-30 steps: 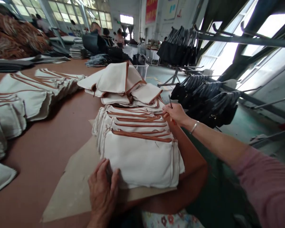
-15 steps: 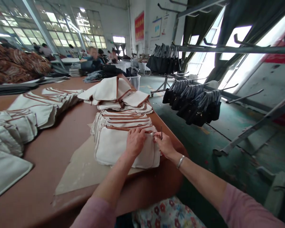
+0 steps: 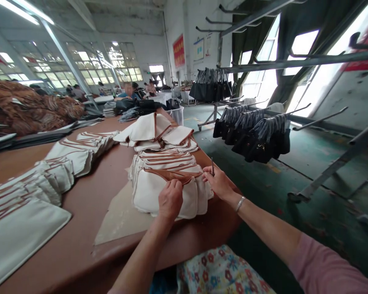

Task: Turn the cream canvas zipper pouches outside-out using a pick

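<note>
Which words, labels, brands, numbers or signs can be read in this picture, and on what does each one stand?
None can be read.
Red wall banner: yellow characters, too blurred.
Poster and sheet beside it: too small.
White front pouch: no lettering visible.

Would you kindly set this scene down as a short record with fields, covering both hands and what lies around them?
Left hand: grip on the brown top edge of the front cream pouch
Right hand: holds a thin dark tool near that pouch's upper right corner
Under pouches: tan sheet, on a brown table
Further left: more cream pouches
Beyond: heaped cream pieces
Right, off table: black bags hanging on a rack
</note>
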Available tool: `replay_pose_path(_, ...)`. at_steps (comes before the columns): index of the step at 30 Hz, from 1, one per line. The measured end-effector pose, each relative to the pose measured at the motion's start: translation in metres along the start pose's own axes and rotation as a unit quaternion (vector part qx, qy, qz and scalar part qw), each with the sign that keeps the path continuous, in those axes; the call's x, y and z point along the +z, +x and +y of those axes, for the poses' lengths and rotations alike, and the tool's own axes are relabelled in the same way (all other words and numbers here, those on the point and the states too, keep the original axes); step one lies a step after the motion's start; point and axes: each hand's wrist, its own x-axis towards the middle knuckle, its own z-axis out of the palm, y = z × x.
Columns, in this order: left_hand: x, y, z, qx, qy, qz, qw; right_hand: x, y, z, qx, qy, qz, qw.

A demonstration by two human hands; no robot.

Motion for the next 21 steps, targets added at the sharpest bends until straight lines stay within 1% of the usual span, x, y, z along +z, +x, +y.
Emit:
replay_pose_path(3, 0.004, -0.009, -0.003, -0.029, -0.031, -0.002, 0.999, 0.005, -0.004, -0.011, -0.061, -0.045, -0.032, 0.997)
replay_pose_path(5, 0.005, -0.010, -0.005, -0.026, -0.058, -0.008, 0.998, 0.013, -0.007, -0.010, -0.089, -0.083, -0.042, 0.992)
replay_pose_path(8, 0.002, -0.007, -0.009, -0.006, -0.099, -0.022, 0.995, 0.026, -0.012, 0.001, -0.124, -0.147, -0.055, 0.980)
replay_pose_path(11, -0.010, -0.008, -0.014, -0.011, -0.122, -0.031, 0.992, 0.036, -0.017, 0.019, -0.150, -0.204, -0.107, 0.961)
replay_pose_path(13, -0.025, -0.012, -0.022, -0.022, -0.128, -0.041, 0.991, 0.041, -0.021, 0.030, -0.155, -0.238, -0.138, 0.949)
replay_pose_path(15, -0.047, -0.020, -0.033, -0.030, -0.129, -0.054, 0.990, 0.046, -0.024, 0.039, -0.154, -0.268, -0.154, 0.939)
replay_pose_path(18, -0.087, -0.040, -0.054, -0.053, -0.125, -0.089, 0.987, 0.050, -0.024, 0.048, -0.152, -0.300, -0.165, 0.927)
replay_pose_path(20, -0.116, -0.056, -0.073, -0.090, -0.132, -0.118, 0.980, 0.053, -0.024, 0.050, -0.150, -0.315, -0.167, 0.922)
replay_pose_path(21, -0.130, -0.066, -0.084, -0.118, -0.144, -0.119, 0.975, 0.054, -0.023, 0.051, -0.148, -0.321, -0.167, 0.920)
